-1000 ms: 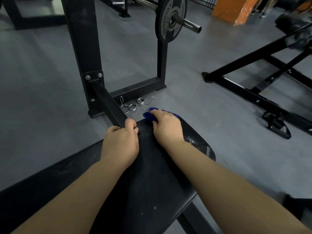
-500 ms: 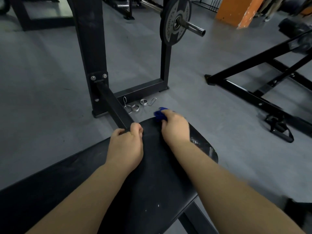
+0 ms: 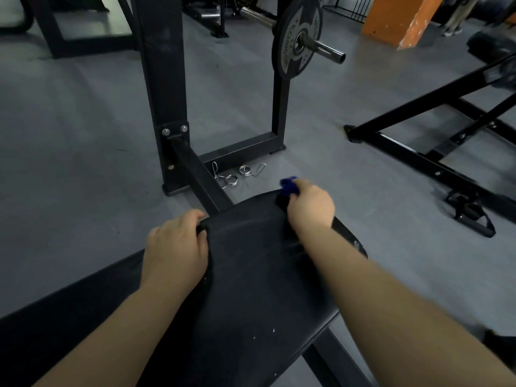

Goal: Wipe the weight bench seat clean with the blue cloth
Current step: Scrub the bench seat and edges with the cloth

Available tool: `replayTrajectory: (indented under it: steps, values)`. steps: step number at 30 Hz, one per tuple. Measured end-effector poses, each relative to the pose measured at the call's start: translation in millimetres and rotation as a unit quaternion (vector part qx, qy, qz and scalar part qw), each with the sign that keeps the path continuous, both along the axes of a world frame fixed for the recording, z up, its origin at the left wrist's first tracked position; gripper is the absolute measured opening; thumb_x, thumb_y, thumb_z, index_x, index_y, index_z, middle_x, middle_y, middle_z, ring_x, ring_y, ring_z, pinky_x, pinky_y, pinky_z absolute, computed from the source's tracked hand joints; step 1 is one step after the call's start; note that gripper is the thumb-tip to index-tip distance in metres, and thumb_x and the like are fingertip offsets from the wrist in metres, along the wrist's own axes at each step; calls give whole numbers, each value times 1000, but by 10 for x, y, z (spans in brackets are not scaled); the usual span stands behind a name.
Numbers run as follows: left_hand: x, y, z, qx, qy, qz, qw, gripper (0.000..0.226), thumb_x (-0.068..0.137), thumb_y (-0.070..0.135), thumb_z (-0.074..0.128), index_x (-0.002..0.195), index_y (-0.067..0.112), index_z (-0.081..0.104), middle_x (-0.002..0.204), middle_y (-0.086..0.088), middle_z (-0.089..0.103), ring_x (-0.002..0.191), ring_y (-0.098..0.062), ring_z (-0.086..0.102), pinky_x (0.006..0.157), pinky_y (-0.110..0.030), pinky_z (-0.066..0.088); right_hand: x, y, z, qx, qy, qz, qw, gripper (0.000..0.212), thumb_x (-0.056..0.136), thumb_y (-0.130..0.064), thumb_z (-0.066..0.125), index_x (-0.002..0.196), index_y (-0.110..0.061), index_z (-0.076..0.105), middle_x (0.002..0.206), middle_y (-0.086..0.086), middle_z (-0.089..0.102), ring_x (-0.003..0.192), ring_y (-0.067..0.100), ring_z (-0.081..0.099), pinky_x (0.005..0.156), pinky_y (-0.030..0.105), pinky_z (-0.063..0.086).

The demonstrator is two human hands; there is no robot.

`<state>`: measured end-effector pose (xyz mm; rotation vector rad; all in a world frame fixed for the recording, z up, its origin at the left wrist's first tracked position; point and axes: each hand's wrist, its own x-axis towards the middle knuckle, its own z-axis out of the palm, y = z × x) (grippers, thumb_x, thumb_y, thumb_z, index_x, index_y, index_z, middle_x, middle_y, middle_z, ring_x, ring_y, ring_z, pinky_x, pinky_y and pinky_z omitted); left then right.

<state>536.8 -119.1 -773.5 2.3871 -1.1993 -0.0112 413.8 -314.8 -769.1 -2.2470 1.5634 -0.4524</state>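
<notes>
The blue cloth point(image 3: 288, 185) is held bunched in the right hand point(image 3: 310, 208), fingers curled round it, at the far edge of the weight bench seat point(image 3: 251, 275), toward 1 o'clock from the pad's middle. The seat's 10 o'clock edge is clasped by the left hand point(image 3: 176, 247). White marks point(image 3: 356, 243) are seen at the 3 o'clock rim and pale specks point(image 3: 264, 334) at 6 o'clock, so the wipe is judged barely begun, with most of the seat left

Left hand point(image 3: 176, 244) and right hand point(image 3: 310, 208) forward, fingers curled.
</notes>
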Motion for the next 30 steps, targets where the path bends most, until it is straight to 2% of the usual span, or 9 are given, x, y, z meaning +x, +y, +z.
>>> replayTrajectory:
  steps: [4, 8, 12, 14, 17, 21, 25, 27, 30]
  values:
    - [22, 39, -11, 24, -24, 13, 999, 22, 88, 23, 57, 109, 17, 56, 86, 1, 69, 79, -22, 63, 81, -39, 41, 340, 600, -105, -65, 13, 149, 987, 33, 88, -14, 51, 119, -26, 59, 111, 7, 64, 105, 28, 56, 79, 34, 45]
    - [48, 44, -18, 25, -3, 25, 999, 10, 91, 23, 49, 99, 20, 54, 69, 5, 66, 65, -21, 59, 76, -36, 47, 238, 533, -61, -53, 18, 231, 971, 31, 90, -16, 52, 118, -25, 60, 114, 4, 64, 110, 25, 54, 84, 36, 47]
    - [29, 83, -52, 42, -43, 10, 998, 2, 86, 15, 54, 86, 16, 56, 47, 2, 52, 46, -23, 46, 57, -30, 39, -100, 54, -32, -47, 46, 137, 988, 32, 89, -12, 50, 117, -24, 62, 112, 10, 65, 105, 33, 57, 80, 35, 45]
    - [9, 82, -51, 67, -86, -17, 994, 10, 77, 5, 61, 77, 13, 55, 41, 1, 46, 35, -21, 34, 54, -28, 28, -195, -78, -25, -38, 23, 61, 997, 34, 91, -10, 49, 121, -21, 61, 113, 12, 66, 104, 35, 58, 79, 33, 44]
    - [39, 74, -76, 71, -100, -18, 992, 16, 71, -2, 64, 75, 12, 56, 39, 1, 41, 35, -18, 22, 52, -27, 28, -45, 42, -36, -29, 1, 13, 999, 35, 90, -11, 49, 121, -21, 60, 112, 13, 66, 103, 34, 59, 80, 33, 44]
    - [91, 62, -116, 95, -72, 4, 993, 11, 90, 14, 45, 92, 19, 54, 48, 3, 49, 50, -17, 39, 60, -35, 46, 302, 575, -93, -49, -18, 132, 990, 34, 87, -12, 52, 117, -24, 62, 111, 8, 66, 106, 30, 57, 83, 35, 46]
    - [59, 71, -56, 135, -105, -15, 985, 14, 88, 13, 45, 98, 22, 51, 50, 4, 49, 48, -16, 45, 66, -28, 36, 161, 557, -40, -23, -28, 234, 972, 32, 85, -11, 56, 114, -22, 64, 111, 5, 67, 107, 28, 58, 88, 38, 47]
    - [51, 77, -31, 142, -119, -17, 983, 15, 87, 11, 48, 97, 20, 53, 47, 4, 47, 43, -16, 45, 65, -27, 29, -42, 349, -7, -23, -15, 203, 979, 35, 84, -8, 57, 115, -22, 64, 113, 6, 68, 107, 29, 59, 89, 38, 47]
    - [67, 81, -45, 122, -104, -19, 987, 13, 88, 10, 48, 96, 18, 54, 45, 5, 46, 41, -16, 44, 63, -29, 27, -309, 8, 33, -29, 25, 68, 997, 37, 89, -8, 51, 122, -22, 61, 116, 10, 66, 107, 33, 58, 84, 33, 43]
